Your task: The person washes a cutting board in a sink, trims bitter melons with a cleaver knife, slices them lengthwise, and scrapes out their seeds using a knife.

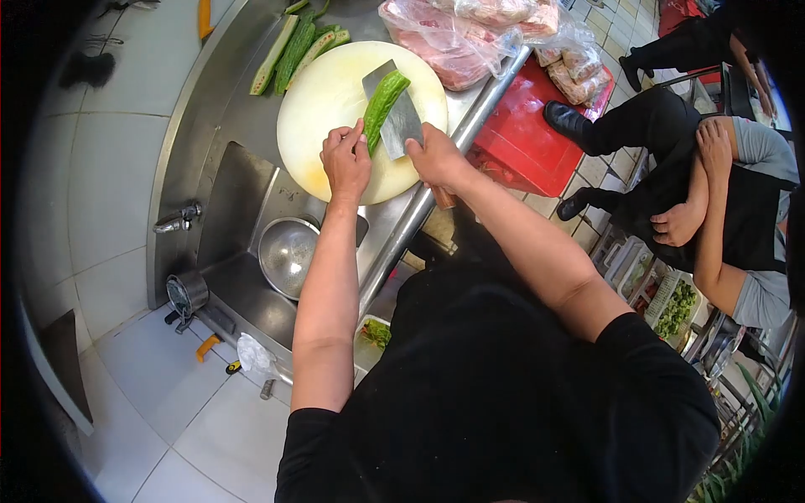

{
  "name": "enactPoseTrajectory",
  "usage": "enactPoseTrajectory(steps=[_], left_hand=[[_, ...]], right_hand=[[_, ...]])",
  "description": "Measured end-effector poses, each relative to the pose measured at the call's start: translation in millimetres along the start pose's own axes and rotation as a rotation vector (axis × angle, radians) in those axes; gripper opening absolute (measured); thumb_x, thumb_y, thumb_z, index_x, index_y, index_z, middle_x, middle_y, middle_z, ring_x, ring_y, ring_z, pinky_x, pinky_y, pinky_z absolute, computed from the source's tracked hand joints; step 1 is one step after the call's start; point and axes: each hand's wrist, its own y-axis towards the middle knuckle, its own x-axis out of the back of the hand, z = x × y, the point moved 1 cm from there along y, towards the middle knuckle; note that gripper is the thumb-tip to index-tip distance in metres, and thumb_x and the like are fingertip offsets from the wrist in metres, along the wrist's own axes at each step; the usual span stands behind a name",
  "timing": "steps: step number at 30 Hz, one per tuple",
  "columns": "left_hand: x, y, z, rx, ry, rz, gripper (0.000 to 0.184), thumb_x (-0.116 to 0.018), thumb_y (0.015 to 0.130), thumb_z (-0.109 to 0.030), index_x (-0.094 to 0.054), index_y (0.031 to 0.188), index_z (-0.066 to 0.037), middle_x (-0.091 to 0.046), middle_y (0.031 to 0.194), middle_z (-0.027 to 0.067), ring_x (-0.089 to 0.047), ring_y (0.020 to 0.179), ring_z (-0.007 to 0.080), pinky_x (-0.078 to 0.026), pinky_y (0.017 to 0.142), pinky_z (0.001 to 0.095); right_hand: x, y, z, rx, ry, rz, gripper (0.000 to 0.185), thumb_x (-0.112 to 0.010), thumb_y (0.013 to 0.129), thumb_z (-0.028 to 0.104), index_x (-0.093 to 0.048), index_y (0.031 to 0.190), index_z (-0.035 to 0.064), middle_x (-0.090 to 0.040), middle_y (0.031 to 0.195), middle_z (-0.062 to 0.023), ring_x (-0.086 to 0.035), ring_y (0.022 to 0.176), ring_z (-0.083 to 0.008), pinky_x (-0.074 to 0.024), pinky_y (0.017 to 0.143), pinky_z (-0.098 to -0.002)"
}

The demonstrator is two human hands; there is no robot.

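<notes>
On the round white cutting board (314,109) lies a long green gourd (383,105), across the blade of a cleaver (402,122). My left hand (345,159) is closed on the near end of the gourd, its fingertips at the rind. My right hand (436,155) is wrapped round the cleaver by its handle, near the board's right edge. Split green gourds (293,52) rest beyond the board at the upper left, with pale cut faces showing on some.
Bagged raw meat (453,46) lies at the board's upper right. A metal bowl (288,258) sits in the sink below a faucet (178,220). Right of the counter's metal edge are a red crate (532,126) and a seated person with crossed arms (713,184). Another person's legs show behind.
</notes>
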Motion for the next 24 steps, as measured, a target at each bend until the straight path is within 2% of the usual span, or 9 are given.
enactPoseTrajectory(steps=[6,9,10,11,12,14,16,18,24], left_hand=[[-1,2,0,0.017,-0.024,-0.020,0.030,-0.062,0.089,-0.013,-0.074,0.117,-0.014,-0.064,0.104,0.0068,-0.058,0.101,0.0252,-0.042,0.092,0.0390],[-3,-3,4,-0.020,-0.064,-0.072,0.028,-0.061,0.088,-0.009,-0.075,0.112,-0.012,-0.066,0.098,0.0079,-0.060,0.095,0.0267,-0.045,0.088,0.0390],[-4,1,6,-0.065,-0.084,-0.133,0.027,-0.061,0.087,-0.008,-0.075,0.109,-0.011,-0.067,0.095,0.0082,-0.061,0.089,0.0267,-0.047,0.082,0.0382],[-4,3,9,-0.108,-0.101,-0.193,0.025,-0.061,0.086,-0.007,-0.075,0.106,-0.010,-0.068,0.091,0.0086,-0.062,0.083,0.0266,-0.049,0.076,0.0373],[2,1,6,-0.110,-0.094,-0.201,0.025,-0.061,0.086,-0.007,-0.075,0.106,-0.010,-0.068,0.091,0.0086,-0.062,0.083,0.0266,-0.049,0.076,0.0373],[17,-6,-7,0.091,-0.174,-0.206,0.022,-0.063,0.084,-0.006,-0.076,0.103,-0.008,-0.068,0.088,0.0091,-0.063,0.075,0.0248,-0.051,0.069,0.0356],[33,-27,-12,0.151,-0.139,-0.198,0.020,-0.067,0.082,-0.007,-0.075,0.100,-0.007,-0.069,0.093,0.0091,-0.064,0.075,0.0214,-0.053,0.071,0.0344],[49,-53,-15,0.293,0.003,-0.044,0.021,-0.070,0.083,-0.009,-0.075,0.103,-0.006,-0.069,0.095,0.0092,-0.065,0.078,0.0207,-0.054,0.074,0.0341],[43,-76,-2,0.274,-0.155,-0.125,0.024,-0.072,0.086,-0.012,-0.076,0.109,-0.006,-0.068,0.093,0.0095,-0.065,0.078,0.0196,-0.054,0.075,0.0323]], right_hand=[[-5,-15,2,-0.007,-0.045,0.035,0.030,-0.054,0.099,0.023,-0.050,0.106,-0.0056,-0.056,0.064,-0.0113,-0.051,0.043,-0.0176,-0.0434,0.040,-0.0361],[-9,-26,-8,-0.018,-0.010,0.085,0.029,-0.054,0.099,0.023,-0.050,0.107,-0.0049,-0.054,0.062,-0.0095,-0.052,0.044,-0.0175,-0.0435,0.041,-0.0360],[-8,-24,-7,0.017,-0.001,0.108,0.028,-0.054,0.099,0.022,-0.051,0.108,-0.0043,-0.053,0.061,-0.0082,-0.051,0.044,-0.0172,-0.0434,0.040,-0.0356],[-10,-27,-10,-0.063,0.025,0.176,0.033,-0.052,0.097,0.021,-0.052,0.114,-0.0073,-0.062,0.071,-0.0167,-0.058,0.047,-0.0223,-0.0476,0.046,-0.0386],[-13,-30,-13,-0.053,0.026,0.180,0.033,-0.052,0.097,0.021,-0.052,0.114,-0.0073,-0.062,0.071,-0.0167,-0.058,0.047,-0.0223,-0.0476,0.046,-0.0386],[-13,-28,-18,-0.052,0.030,0.149,0.034,-0.052,0.098,0.022,-0.051,0.115,-0.0074,-0.060,0.068,-0.0147,-0.057,0.047,-0.0212,-0.0471,0.046,-0.0384],[-7,-32,-8,-0.086,0.054,0.158,0.034,-0.051,0.099,0.022,-0.051,0.116,-0.0074,-0.059,0.067,-0.0135,-0.056,0.045,-0.0210,-0.0469,0.046,-0.0383],[-8,-28,-10,-0.063,0.107,0.141,0.034,-0.051,0.099,0.022,-0.050,0.116,-0.0075,-0.058,0.066,-0.0120,-0.054,0.044,-0.0205,-0.0463,0.045,-0.0382],[-16,-24,-15,-0.049,0.115,0.149,0.032,-0.050,0.100,0.020,-0.048,0.114,-0.0082,-0.056,0.064,-0.0111,-0.052,0.043,-0.0195,-0.0448,0.042,-0.0368]])
